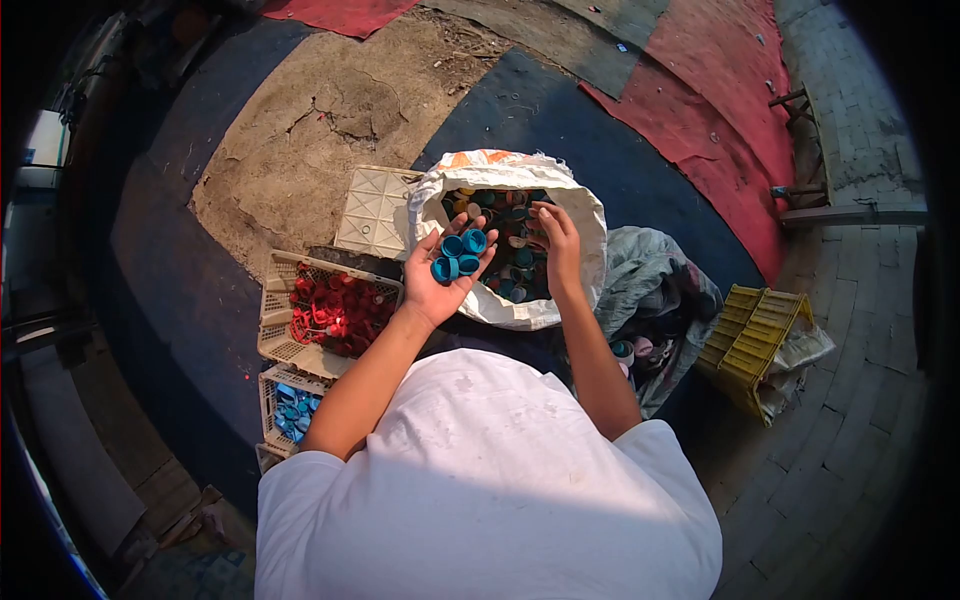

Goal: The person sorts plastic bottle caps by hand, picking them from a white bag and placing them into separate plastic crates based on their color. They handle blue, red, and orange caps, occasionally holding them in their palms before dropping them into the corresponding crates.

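Several teal plastic bottle caps [459, 256] rest in the upturned palm of my left hand [437, 285], whose fingers curl up around them. Below that hand, a white woven sack [590, 210] stands with its rim rolled back, holding many bottle caps [520, 262] of mixed colours. My right hand [560, 243] hovers over the right side of the sack's mouth. Its fingers are bent and a little apart, with nothing visible between them.
Left of the sack are a crate [277, 335] of red caps, a crate [268, 405] of blue pieces and a pale upturned crate [372, 215]. At right lie a grey-green sack [650, 265] and a yellow crate [750, 335]. Dark and red mats [700, 80] cover the ground.
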`<action>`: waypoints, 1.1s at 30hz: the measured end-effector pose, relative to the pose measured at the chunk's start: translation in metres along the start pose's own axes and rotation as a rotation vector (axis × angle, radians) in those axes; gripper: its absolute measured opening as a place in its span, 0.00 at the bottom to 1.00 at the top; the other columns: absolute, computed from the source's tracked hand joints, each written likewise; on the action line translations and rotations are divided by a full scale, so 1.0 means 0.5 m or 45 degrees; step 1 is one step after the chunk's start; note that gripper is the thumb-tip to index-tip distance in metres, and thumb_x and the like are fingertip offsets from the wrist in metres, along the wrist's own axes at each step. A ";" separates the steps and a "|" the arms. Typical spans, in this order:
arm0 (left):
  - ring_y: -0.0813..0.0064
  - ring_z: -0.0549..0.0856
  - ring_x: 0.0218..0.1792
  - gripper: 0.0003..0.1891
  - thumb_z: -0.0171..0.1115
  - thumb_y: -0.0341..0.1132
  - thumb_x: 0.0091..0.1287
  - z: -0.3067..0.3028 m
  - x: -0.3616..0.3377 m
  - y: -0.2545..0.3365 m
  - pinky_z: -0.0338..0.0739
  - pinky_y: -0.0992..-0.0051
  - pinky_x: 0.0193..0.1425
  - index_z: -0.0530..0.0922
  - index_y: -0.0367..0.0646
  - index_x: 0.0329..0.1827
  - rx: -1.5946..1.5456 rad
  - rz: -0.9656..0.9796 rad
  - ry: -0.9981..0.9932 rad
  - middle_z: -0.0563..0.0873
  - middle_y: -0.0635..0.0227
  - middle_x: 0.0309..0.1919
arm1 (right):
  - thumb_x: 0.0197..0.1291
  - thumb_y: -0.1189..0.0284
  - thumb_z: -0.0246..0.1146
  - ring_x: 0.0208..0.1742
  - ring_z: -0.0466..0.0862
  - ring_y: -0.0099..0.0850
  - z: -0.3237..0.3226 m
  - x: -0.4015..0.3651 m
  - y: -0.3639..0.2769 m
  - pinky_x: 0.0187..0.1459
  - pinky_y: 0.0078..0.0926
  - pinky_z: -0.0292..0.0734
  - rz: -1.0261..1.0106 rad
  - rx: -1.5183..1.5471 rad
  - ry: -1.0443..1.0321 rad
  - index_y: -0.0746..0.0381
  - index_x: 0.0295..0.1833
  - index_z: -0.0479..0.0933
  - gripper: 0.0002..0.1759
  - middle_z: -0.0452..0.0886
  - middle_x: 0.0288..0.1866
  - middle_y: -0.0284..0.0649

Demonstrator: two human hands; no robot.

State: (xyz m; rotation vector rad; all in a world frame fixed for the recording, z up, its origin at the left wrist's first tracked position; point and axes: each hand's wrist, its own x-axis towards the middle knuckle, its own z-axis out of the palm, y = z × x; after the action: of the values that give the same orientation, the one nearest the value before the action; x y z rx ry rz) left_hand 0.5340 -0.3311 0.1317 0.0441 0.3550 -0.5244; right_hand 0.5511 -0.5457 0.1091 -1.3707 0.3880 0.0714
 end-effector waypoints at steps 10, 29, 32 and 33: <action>0.54 0.70 0.77 0.27 0.48 0.45 0.77 0.023 0.017 -0.030 0.58 0.58 0.84 0.71 0.36 0.72 0.325 0.248 0.035 0.74 0.51 0.75 | 0.75 0.53 0.54 0.67 0.77 0.31 0.157 -0.042 -0.003 0.71 0.32 0.69 0.148 0.780 -0.088 0.64 0.68 0.76 0.29 0.80 0.66 0.43; 0.61 0.70 0.78 0.28 0.48 0.44 0.74 0.071 -0.036 -0.067 0.61 0.63 0.82 0.69 0.34 0.72 0.627 0.669 -0.117 0.75 0.52 0.74 | 0.66 0.66 0.64 0.74 0.72 0.39 0.193 -0.101 -0.043 0.74 0.37 0.67 0.162 1.012 -0.187 0.63 0.78 0.61 0.38 0.70 0.73 0.48; 0.60 0.70 0.77 0.28 0.49 0.44 0.74 0.056 -0.062 -0.077 0.58 0.63 0.83 0.70 0.33 0.70 0.676 0.752 -0.059 0.75 0.50 0.73 | 0.62 0.71 0.67 0.73 0.73 0.39 0.196 -0.133 -0.040 0.72 0.36 0.69 0.180 0.753 -0.237 0.62 0.79 0.60 0.41 0.70 0.74 0.50; 0.59 0.70 0.78 0.28 0.49 0.44 0.74 0.050 -0.077 -0.082 0.58 0.63 0.84 0.70 0.33 0.69 0.664 0.781 -0.047 0.75 0.50 0.73 | 0.62 0.72 0.67 0.73 0.73 0.39 0.199 -0.144 -0.034 0.72 0.36 0.69 0.172 0.728 -0.259 0.62 0.79 0.59 0.41 0.70 0.74 0.50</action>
State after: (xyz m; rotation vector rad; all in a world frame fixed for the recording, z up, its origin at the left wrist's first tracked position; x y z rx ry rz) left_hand 0.4904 -0.3515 0.1704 0.6278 0.1456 0.0034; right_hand 0.5112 -0.4410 0.1618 -0.7640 0.2984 0.1940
